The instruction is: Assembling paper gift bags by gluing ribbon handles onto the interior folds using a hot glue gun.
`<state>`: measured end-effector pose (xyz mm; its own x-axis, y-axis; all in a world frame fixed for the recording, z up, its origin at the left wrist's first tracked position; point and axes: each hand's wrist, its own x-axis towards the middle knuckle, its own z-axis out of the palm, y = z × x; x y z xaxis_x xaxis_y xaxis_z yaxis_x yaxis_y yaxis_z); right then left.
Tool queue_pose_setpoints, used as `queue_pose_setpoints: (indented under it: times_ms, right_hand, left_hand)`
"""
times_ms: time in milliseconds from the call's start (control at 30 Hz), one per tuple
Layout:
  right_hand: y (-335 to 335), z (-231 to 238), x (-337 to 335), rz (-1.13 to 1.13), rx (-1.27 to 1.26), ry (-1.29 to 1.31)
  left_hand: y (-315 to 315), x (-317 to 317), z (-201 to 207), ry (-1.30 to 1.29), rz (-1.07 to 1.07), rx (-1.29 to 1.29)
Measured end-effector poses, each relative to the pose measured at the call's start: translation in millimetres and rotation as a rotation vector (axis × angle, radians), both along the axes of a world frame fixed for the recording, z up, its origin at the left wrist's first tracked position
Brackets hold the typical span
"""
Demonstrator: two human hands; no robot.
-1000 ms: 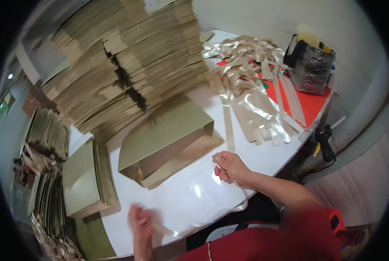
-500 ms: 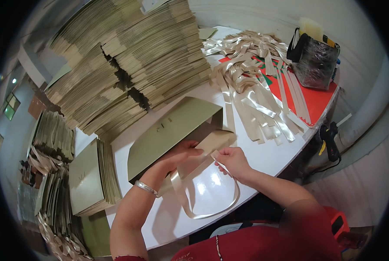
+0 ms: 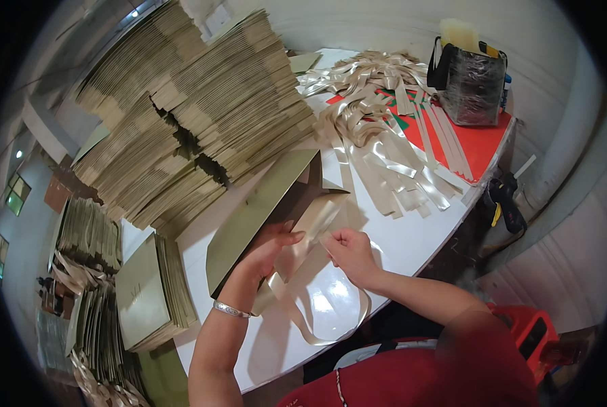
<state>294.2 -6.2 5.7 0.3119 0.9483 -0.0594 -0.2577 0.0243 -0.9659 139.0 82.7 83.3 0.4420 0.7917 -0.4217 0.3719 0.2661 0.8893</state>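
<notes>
One olive-gold, stiff paper bag, lying on its side on the glossy white table, its mouth turned toward the person, an attitude that seems to leave its beige inside within reach of both hands. Left hand, with silver bangle: at the mouth, half spread, thumb extended over the inner paper; likely there to steady the bag and hold the mouth wide, though whether it pinches the paper cannot be told. Right hand: just beside the mouth, fingers curled, thumb and forefinger closed on one cream satin ribbon, probably gripped near its end for control; the slack forms a loop on the table below both hands. Beyond, to the right: loose heap of cut cream satin strips, partly over a flat red sheet, seemingly laid out for easy picking by the right hand. At the sheet's far edge: dark box wrapped in clear film. To the left: low stack of flat olive-gold bags. Behind: tall bank of folded olive-gold paper, apparently piled there to leave the near table for handling
</notes>
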Motion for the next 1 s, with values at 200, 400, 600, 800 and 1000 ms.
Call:
queue_pose_setpoints:
  times_ms: [200,400,600,800,1000]
  right_hand:
    - [-0.4,12.6,-5.3,0.053,-0.057,-0.026]
    - [-11.1,27.1,4.2,0.175,-0.101,0.147]
    - [-14.7,24.1,2.9,0.246,-0.183,0.254]
    - [-16.1,16.0,8.4,0.093,0.071,-0.811]
    - [-16.3,10.0,10.5,0.393,-0.106,-0.167]
  left_hand:
    - [-3.5,-1.2,5.7,-0.073,-0.106,0.027]
    - [-12.8,0.9,16.8,-0.001,-0.152,-0.023]
    - [-12.5,1.2,3.2,-0.049,-0.029,-0.037]
    - [3.2,-11.3,-25.2,0.315,-0.051,0.569]
    - [-43.2,-15.1,-34.9,0.514,-0.31,1.348]
